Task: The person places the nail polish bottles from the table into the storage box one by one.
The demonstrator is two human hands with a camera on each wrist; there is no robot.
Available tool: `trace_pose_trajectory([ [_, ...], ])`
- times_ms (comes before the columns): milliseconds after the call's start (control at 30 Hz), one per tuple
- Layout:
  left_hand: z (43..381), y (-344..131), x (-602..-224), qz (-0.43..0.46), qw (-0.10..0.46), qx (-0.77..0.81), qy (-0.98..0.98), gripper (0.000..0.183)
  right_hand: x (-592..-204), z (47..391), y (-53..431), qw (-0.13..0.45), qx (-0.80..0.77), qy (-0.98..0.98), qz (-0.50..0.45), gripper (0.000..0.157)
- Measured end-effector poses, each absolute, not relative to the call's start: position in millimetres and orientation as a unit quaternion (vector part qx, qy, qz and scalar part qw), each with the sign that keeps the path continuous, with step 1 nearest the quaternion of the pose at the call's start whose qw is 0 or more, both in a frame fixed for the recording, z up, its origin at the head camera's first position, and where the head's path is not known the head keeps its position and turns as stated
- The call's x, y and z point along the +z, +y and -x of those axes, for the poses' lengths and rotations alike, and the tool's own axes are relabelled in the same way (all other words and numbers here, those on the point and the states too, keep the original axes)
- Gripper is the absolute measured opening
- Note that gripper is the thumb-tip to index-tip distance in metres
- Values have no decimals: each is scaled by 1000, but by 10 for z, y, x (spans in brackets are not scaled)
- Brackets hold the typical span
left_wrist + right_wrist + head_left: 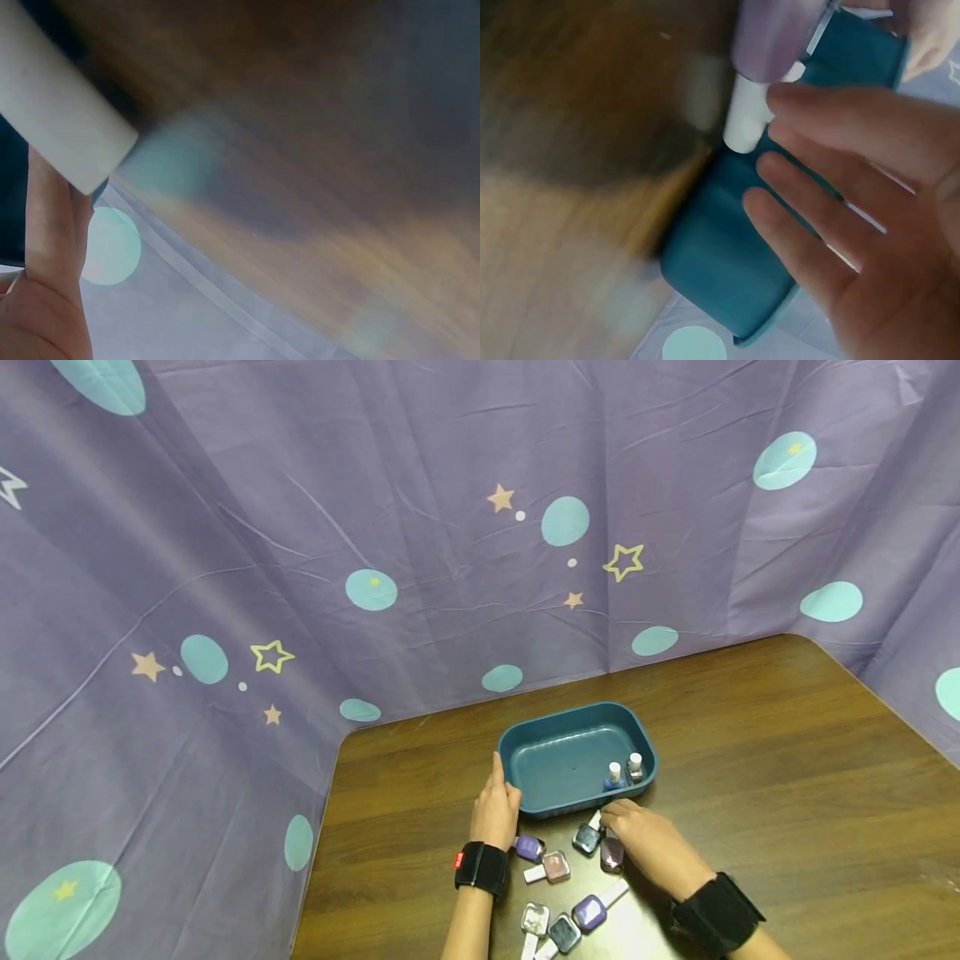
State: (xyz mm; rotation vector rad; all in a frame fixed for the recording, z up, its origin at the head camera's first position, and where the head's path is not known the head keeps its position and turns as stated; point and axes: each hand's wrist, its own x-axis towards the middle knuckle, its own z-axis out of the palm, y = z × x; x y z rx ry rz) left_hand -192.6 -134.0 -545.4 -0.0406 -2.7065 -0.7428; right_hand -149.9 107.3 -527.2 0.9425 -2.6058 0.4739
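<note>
From my feeds, the wood-grained surface (pixel 795 777) runs back to a rounded far edge along a creased lavender curtain (pixel 450 468) printed with stars and teal ovals. My widest room lies right of the teal tray (pixel 558 768); a narrower strip of wood separates its left wall from the surface's left edge. In front, the bottles leave me only small gaps.

The tray is a smooth rounded rectangle with upright walls. Inside its near right corner, a blue bottle (pixel 613 782) and a dark glossy bottle (pixel 635 770) stand close together, white caps up.

Lying on the wood before it are a violet bottle (pixel 529 847) by the left wrist, a pink square one (pixel 556 867), a dark green one (pixel 587 838) and a plum one (pixel 612 855). Nearer me, a larger purple bottle (pixel 590 912), a silvery one (pixel 536 917) and a charcoal one (pixel 564 933) sit bunched, all glassy.

The left hand (pixel 495 814) is unclenched, straight fingers against the tray's left side, thumb at the near left corner. The right hand (pixel 651 837) reaches in from the right, fingertips down at the plum and dark green bottles' cap ends; I can't tell whether it has pinched either.
</note>
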Motion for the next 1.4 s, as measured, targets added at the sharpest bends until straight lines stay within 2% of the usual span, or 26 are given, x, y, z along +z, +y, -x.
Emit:
trace_pose_trajectory([
  [100, 1924, -1343, -5447, 10, 160, -265, -951, 61, -5324, 1502, 1080, 159, 165, -908, -351, 20],
  [233, 1923, -1347, -5439, 6, 150, -265, -952, 62, -5379, 1526, 1102, 180, 160, -902, -360, 15],
  [567, 1918, -1340, -5412, 5, 142, -263, -954, 62, -5394, 1559, 1133, 201, 125, -908, -345, 21],
  [700, 1922, -1342, -5416, 7, 143, -257, -956, 63, -5389, 1561, 1150, 183, 128, -911, -346, 21],
  [1000, 1925, -1351, -5430, 9, 148, -257, -955, 62, -5201, 1565, 1256, 89, 246, -889, -375, 16],
  [1200, 1931, -1359, -5426, 15, 155, -251, -955, 62, -5143, 1614, 1302, 95, 351, -812, -455, 19],
  [1400, 1933, -1360, -5422, 16, 159, -244, -956, 62, -5057, 1621, 1313, 107, 336, -809, -470, 17],
])
